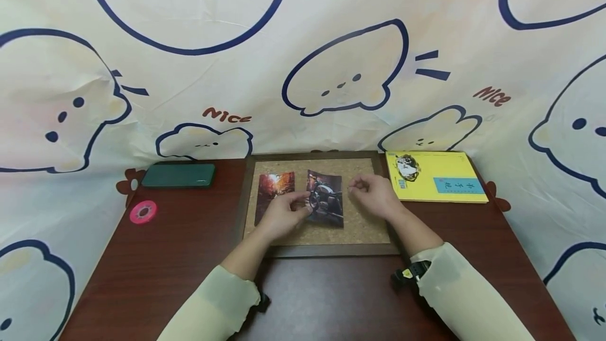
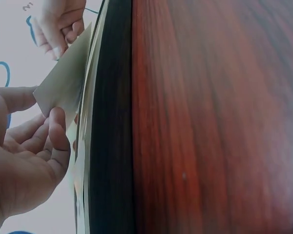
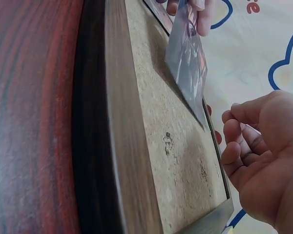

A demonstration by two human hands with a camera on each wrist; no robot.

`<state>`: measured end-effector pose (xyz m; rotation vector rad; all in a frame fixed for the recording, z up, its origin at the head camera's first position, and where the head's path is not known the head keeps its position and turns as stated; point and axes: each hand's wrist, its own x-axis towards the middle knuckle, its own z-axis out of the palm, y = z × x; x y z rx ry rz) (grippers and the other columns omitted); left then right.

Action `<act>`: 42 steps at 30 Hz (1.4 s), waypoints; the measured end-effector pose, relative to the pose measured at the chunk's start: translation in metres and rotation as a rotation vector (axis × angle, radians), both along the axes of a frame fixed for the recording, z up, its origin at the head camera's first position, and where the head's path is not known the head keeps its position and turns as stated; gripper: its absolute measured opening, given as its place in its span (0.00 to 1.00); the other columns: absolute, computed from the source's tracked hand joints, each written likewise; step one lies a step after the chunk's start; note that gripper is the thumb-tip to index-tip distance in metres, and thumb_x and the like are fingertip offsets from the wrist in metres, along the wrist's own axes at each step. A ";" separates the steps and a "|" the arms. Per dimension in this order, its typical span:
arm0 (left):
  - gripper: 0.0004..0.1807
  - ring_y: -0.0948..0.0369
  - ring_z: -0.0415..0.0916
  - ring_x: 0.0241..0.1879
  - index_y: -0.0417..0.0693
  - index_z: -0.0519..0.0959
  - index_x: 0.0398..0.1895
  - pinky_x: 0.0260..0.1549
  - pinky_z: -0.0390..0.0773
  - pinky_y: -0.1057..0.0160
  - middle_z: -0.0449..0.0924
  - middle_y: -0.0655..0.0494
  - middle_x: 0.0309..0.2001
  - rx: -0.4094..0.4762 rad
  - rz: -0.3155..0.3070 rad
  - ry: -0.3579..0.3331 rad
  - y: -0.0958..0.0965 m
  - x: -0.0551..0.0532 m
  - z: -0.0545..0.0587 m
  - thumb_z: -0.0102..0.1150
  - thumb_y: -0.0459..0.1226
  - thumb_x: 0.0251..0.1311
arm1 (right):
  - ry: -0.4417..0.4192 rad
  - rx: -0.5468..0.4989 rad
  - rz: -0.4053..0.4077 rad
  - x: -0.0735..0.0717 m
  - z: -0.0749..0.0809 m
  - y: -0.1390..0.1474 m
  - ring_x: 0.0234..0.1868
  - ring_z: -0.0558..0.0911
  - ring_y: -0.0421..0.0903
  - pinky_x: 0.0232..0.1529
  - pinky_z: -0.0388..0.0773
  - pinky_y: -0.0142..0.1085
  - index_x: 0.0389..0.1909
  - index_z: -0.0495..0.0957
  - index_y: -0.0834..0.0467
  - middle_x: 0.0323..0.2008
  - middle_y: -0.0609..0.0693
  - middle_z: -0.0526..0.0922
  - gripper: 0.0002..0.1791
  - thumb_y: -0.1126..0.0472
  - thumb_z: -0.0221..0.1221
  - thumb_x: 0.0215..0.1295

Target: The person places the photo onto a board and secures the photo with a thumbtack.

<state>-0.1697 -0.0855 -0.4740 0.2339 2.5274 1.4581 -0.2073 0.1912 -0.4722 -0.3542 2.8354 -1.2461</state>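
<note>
My left hand [image 1: 284, 217] pinches the left edge of a motorcycle photo [image 1: 327, 201] between thumb and fingers. The print stands tilted over a wood-framed corkboard [image 1: 366, 228]; its pale back [image 2: 68, 73] faces the left wrist camera. In the right wrist view its lower edge is close over the cork. Just right of the photo, my right hand [image 1: 376, 193] hovers with fingers curled and thumb against the index finger, nothing visible between them. A second photo, an orange autumn scene [image 1: 272, 186], lies on the left part of the board, partly covered by my left hand.
A yellow book [image 1: 426, 172] lies right of the corkboard. To the left are a dark green box [image 1: 177, 176] and a pink ring-shaped roll [image 1: 143, 212]. The brown wooden table [image 1: 189, 257] meets a cartoon-printed cloth [image 1: 341, 130] behind and at both sides.
</note>
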 end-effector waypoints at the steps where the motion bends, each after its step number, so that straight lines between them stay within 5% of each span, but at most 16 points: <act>1: 0.24 0.61 0.81 0.36 0.47 0.81 0.65 0.35 0.80 0.60 0.87 0.54 0.44 -0.009 0.001 0.003 0.002 -0.001 -0.001 0.67 0.39 0.67 | -0.002 0.003 -0.001 -0.001 0.000 -0.001 0.38 0.84 0.45 0.42 0.81 0.44 0.42 0.86 0.54 0.36 0.46 0.87 0.05 0.59 0.64 0.70; 8: 0.24 0.57 0.84 0.44 0.44 0.81 0.64 0.45 0.82 0.54 0.86 0.50 0.51 -0.046 -0.021 0.040 0.010 -0.004 -0.006 0.68 0.38 0.65 | 0.010 0.021 -0.008 -0.011 -0.004 -0.007 0.40 0.85 0.46 0.44 0.81 0.45 0.42 0.85 0.54 0.37 0.48 0.88 0.06 0.57 0.64 0.70; 20: 0.27 0.61 0.82 0.36 0.42 0.81 0.64 0.41 0.82 0.56 0.87 0.54 0.38 -0.196 -0.044 0.072 0.020 -0.008 -0.008 0.70 0.39 0.61 | -0.064 0.048 -0.026 -0.035 -0.006 -0.022 0.46 0.84 0.50 0.51 0.80 0.48 0.47 0.84 0.55 0.43 0.51 0.87 0.11 0.53 0.62 0.73; 29: 0.30 0.54 0.80 0.46 0.40 0.79 0.65 0.52 0.78 0.49 0.83 0.46 0.52 -0.262 -0.050 0.091 0.026 -0.007 -0.011 0.72 0.41 0.59 | -0.055 0.114 0.006 -0.056 -0.005 -0.037 0.40 0.82 0.49 0.44 0.78 0.45 0.43 0.85 0.55 0.38 0.50 0.85 0.07 0.58 0.61 0.72; 42: 0.33 0.55 0.75 0.39 0.40 0.79 0.66 0.46 0.79 0.50 0.78 0.42 0.53 -0.296 -0.056 0.087 0.030 -0.005 -0.014 0.74 0.42 0.57 | -0.129 0.199 0.034 -0.065 -0.004 -0.043 0.38 0.81 0.48 0.43 0.77 0.43 0.45 0.86 0.53 0.37 0.49 0.85 0.08 0.60 0.59 0.74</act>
